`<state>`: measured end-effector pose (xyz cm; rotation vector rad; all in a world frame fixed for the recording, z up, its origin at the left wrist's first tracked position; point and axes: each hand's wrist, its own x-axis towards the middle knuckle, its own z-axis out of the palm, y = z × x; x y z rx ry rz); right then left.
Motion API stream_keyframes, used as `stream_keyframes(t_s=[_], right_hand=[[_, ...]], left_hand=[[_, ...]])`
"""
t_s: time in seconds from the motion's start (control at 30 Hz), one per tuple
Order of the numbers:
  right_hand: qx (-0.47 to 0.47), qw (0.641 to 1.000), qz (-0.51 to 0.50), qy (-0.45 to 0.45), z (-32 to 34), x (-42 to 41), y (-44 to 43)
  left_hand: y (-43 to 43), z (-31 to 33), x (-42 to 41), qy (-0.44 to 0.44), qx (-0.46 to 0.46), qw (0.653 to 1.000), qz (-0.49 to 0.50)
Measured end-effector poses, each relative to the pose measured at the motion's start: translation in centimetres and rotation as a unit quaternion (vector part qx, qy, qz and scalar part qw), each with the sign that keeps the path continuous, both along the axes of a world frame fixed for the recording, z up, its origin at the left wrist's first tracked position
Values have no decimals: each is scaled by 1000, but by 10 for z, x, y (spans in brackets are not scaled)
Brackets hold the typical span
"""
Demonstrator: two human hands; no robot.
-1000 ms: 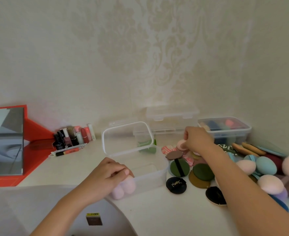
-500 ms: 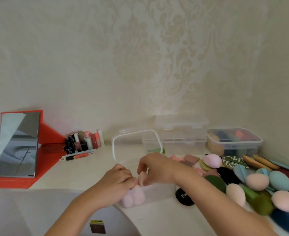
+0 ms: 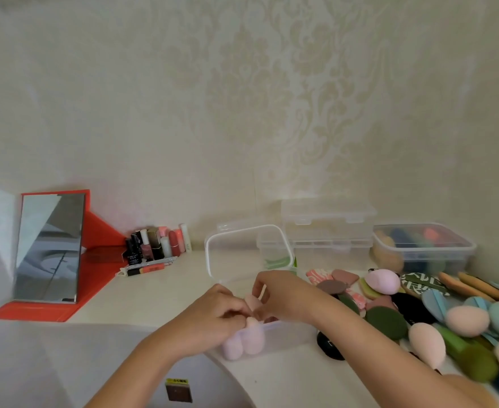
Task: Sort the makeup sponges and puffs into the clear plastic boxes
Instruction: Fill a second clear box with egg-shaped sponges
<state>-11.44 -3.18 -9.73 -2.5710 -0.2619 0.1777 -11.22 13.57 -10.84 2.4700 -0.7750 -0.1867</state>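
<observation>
Noted open clear box (image 3: 286, 338) on white table (image 3: 160, 293), near edge, with lid (image 3: 242, 245) standing upright along its 12 o'clock side. Found stored sponges (image 3: 242, 346), pale pink, upright against the box's 7 o'clock corner. Logged left hand (image 3: 213, 316) over that corner, fingers curled, fingertips pinching the tip of one stored sponge. Logged right hand (image 3: 283, 298) at 3 o'clock of the left, thumb and forefinger pinching a pink sponge (image 3: 252, 301) just above the stored ones, inside the box outline. Cannot tell whether the two hands' fingertips touch. Recorded loose pile (image 3: 466, 316) of egg sponges and flat puffs at 3 o'clock of the box, closed box (image 3: 419, 260) of coloured sponges at 2 o'clock, stacked clear boxes (image 3: 327, 231) at 1 o'clock, cosmetics bottles (image 3: 154, 245) at 10 o'clock, red-framed mirror (image 3: 51, 248) at 9 o'clock.
</observation>
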Motion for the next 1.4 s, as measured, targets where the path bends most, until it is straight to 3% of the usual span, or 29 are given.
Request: stream_keyframes(t_s=[0.5, 0.8, 1.0, 1.13, 1.23, 1.4], right_hand=[[4, 996, 67, 52, 5, -4, -2], [-38, 996, 54, 58, 15, -2, -13], [-15, 994, -100, -48, 46, -2, -55], [-133, 957, -252, -55, 44, 7, -94], [-226, 931, -287, -16, 40, 0, -113], [-248, 922, -296, -23, 26, -11, -120]], left_hand=[[-2, -16, -1, -26, -96, 994, 52], [-6, -9, 1, -27, -18, 999, 27], [-6, -5, -1, -5, 5, 999, 44], [-6, -3, -3, -1, 24, 999, 46], [-7, -2, -4, 2, 16, 999, 52], [-7, -3, -2, 1, 24, 998, 64]])
